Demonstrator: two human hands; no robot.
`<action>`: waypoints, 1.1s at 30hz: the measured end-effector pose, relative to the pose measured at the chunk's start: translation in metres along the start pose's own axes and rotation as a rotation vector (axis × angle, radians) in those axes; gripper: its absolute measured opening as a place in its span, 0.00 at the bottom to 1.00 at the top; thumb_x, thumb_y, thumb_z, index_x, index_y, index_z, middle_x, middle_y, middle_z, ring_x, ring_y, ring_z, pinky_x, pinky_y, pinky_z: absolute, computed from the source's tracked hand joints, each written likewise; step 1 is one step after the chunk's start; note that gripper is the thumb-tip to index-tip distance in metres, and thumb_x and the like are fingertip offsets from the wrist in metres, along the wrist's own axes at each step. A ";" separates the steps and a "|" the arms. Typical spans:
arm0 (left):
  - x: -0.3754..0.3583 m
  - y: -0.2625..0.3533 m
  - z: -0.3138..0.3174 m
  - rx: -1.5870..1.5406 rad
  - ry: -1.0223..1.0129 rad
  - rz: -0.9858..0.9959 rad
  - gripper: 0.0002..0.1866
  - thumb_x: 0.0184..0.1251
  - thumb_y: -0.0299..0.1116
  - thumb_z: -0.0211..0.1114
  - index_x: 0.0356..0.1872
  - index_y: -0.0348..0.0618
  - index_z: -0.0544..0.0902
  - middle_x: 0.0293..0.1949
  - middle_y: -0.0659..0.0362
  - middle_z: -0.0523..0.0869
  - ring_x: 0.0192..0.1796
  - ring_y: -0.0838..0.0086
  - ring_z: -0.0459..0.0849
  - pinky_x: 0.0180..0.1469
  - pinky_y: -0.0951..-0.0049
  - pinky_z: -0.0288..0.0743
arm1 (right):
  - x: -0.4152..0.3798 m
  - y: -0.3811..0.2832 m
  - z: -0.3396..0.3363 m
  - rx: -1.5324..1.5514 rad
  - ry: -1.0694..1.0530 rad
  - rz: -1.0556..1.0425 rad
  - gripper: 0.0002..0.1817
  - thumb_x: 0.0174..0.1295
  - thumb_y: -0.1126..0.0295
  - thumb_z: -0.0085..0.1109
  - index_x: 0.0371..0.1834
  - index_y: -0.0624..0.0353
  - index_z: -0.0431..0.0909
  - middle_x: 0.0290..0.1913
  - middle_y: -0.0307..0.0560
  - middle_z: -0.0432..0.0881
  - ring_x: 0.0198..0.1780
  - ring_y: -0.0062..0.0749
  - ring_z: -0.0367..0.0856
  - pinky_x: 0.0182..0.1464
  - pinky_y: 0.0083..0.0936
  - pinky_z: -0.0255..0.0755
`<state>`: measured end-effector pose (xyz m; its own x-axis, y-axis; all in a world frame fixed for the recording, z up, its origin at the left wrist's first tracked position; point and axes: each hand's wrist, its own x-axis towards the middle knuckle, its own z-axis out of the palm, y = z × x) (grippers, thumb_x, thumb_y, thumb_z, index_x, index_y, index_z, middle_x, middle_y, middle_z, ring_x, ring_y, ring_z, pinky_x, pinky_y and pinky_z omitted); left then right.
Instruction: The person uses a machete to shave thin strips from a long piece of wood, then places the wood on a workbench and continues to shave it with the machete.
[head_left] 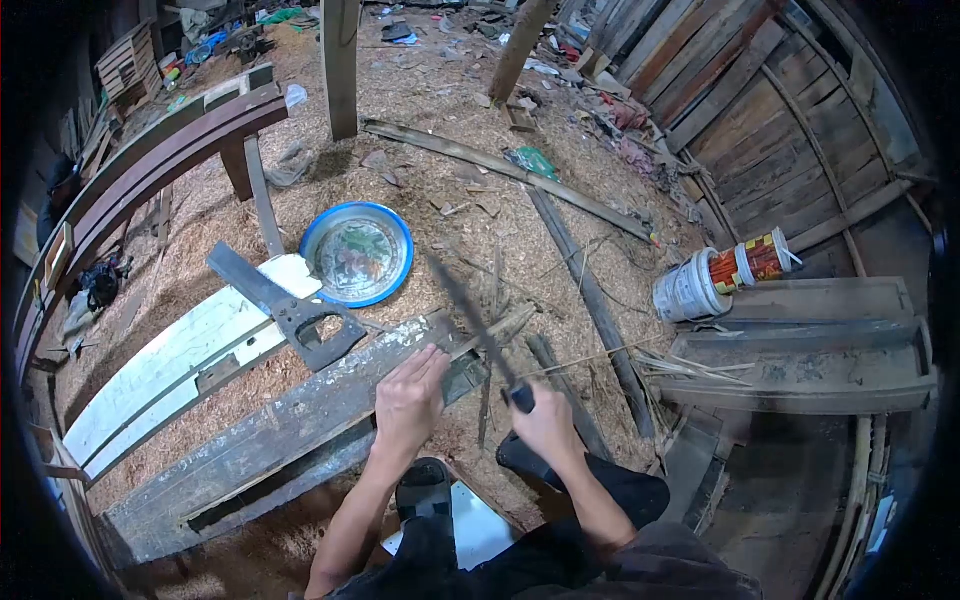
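My right hand (547, 423) is closed round the black handle of a machete (468, 308), whose long dark blade points up and away to the left. My left hand (408, 395) lies over the near edge of a worn wooden beam (330, 400), fingers stretched forward and palm down. Just beyond its fingertips a short split piece of wood (512, 326) lies across the beam's end, and the blade passes over it in this view. A handsaw (262, 290) with a dark handle rests to the left, across a white-painted board (160, 358).
A blue-rimmed basin (404, 258) sits on the wood shavings ahead. Long poles (592, 300) lie to the right of it. Further right, white buckets (690, 287) rest beside a wooden trough (800, 398). A post (339, 70) stands ahead, and a curved frame (170, 150) rises at the left.
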<state>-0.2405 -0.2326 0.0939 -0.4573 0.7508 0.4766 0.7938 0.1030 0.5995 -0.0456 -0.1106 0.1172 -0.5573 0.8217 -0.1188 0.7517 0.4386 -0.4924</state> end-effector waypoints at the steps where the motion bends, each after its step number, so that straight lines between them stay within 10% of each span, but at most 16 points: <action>1: 0.002 0.001 -0.002 0.010 -0.005 0.001 0.19 0.55 0.16 0.67 0.50 0.37 0.89 0.51 0.46 0.94 0.60 0.56 0.92 0.65 0.58 0.86 | -0.006 0.005 0.002 -0.091 0.027 -0.086 0.16 0.67 0.57 0.72 0.43 0.59 0.87 0.32 0.61 0.89 0.36 0.56 0.91 0.40 0.47 0.81; 6: 0.003 0.001 -0.005 0.015 0.000 -0.007 0.19 0.54 0.16 0.67 0.49 0.37 0.88 0.52 0.48 0.94 0.62 0.57 0.91 0.67 0.58 0.85 | 0.030 0.034 0.010 0.112 0.089 0.181 0.17 0.68 0.56 0.73 0.43 0.61 0.88 0.34 0.61 0.90 0.38 0.61 0.90 0.42 0.47 0.81; 22: 0.001 -0.006 -0.006 0.122 -0.073 0.067 0.18 0.56 0.20 0.69 0.50 0.36 0.88 0.61 0.49 0.90 0.70 0.58 0.85 0.75 0.56 0.76 | 0.012 0.017 0.010 0.060 0.089 0.052 0.17 0.64 0.59 0.72 0.53 0.51 0.88 0.31 0.60 0.90 0.37 0.61 0.91 0.41 0.51 0.82; 33: 0.009 -0.005 0.000 0.307 -0.266 0.002 0.25 0.76 0.30 0.60 0.72 0.37 0.76 0.80 0.48 0.73 0.85 0.57 0.65 0.87 0.49 0.53 | 0.010 -0.001 -0.001 -0.004 -0.022 0.032 0.15 0.65 0.59 0.72 0.48 0.56 0.88 0.33 0.64 0.88 0.40 0.64 0.89 0.43 0.52 0.81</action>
<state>-0.2490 -0.2262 0.0948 -0.3682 0.8895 0.2706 0.8957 0.2613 0.3598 -0.0519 -0.1024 0.1178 -0.5408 0.8271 -0.1533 0.7704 0.4139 -0.4849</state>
